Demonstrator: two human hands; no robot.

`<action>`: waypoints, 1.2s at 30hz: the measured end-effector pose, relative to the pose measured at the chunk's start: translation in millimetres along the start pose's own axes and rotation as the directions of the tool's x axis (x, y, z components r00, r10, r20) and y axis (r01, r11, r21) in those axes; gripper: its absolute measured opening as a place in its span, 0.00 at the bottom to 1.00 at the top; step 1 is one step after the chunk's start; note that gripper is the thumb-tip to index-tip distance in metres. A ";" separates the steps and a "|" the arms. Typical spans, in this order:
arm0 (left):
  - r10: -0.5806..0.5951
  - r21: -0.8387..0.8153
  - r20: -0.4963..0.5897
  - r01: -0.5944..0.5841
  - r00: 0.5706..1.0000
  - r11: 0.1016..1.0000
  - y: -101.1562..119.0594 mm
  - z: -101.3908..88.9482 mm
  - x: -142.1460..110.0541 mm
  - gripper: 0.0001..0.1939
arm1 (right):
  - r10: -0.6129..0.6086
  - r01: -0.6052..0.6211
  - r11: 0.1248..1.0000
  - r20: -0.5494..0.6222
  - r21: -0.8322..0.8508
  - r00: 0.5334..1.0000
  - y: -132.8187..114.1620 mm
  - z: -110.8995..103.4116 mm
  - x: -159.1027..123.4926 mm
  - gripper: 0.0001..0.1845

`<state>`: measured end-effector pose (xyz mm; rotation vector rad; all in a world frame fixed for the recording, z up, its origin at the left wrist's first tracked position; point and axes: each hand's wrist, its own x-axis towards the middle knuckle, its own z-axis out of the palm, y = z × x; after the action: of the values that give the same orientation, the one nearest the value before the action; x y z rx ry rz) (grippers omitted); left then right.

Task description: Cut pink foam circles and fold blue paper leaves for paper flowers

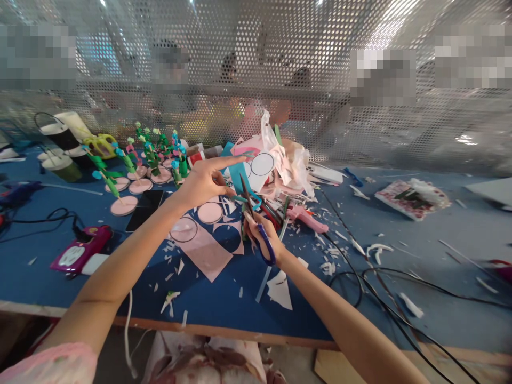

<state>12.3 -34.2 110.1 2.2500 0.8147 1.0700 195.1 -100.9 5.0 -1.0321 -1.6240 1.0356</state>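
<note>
My right hand [262,232] is closed round blue-handled scissors [256,224], their blades pointing up and away. My left hand [206,181] hovers just left of the blades, index finger stretched out and thumb and other fingers pinching a small teal piece of foam [240,184] at the blades. Below both hands lies a pink sheet [206,250] with round holes cut out, and pink discs [210,212] lie beside it on the blue table [224,304].
Paper flowers on pink discs [140,160] stand at the back left beside cups [60,138]. A pink glue gun [306,217], a scrap pile [280,160], a phone [144,208], a pink device [80,250] and black cables [380,288] lie around. A perforated metal screen [360,106] backs the table; other people sit behind it.
</note>
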 end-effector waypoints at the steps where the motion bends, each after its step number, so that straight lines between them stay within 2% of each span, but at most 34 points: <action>1: 0.001 0.001 0.000 -0.001 1.000 1.000 -0.1 0.0 0.0 0.30 | 0.006 -0.006 1.000 0.000 -0.004 1.000 0.0 0.0 0.0 0.26; 9: 0.011 0.071 -0.015 -0.010 1.000 0.997 -0.1 -0.1 0.8 0.29 | 0.017 -0.017 0.999 -0.020 0.028 1.000 -1.6 2.0 0.1 0.27; 22: 0.004 0.024 -0.010 -0.003 1.000 1.000 1.3 0.5 -0.4 0.30 | -0.018 0.017 1.000 -0.023 -0.024 1.000 -1.6 1.2 0.6 0.28; 36: 0.002 0.010 -0.024 -0.001 1.000 1.000 -0.2 0.3 0.1 0.30 | -0.011 0.011 1.000 -0.008 -0.002 1.000 1.7 1.1 0.2 0.26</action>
<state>12.6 -34.0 109.8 2.2502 0.8299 1.0980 194.3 -100.4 3.2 -1.0267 -1.6221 1.0218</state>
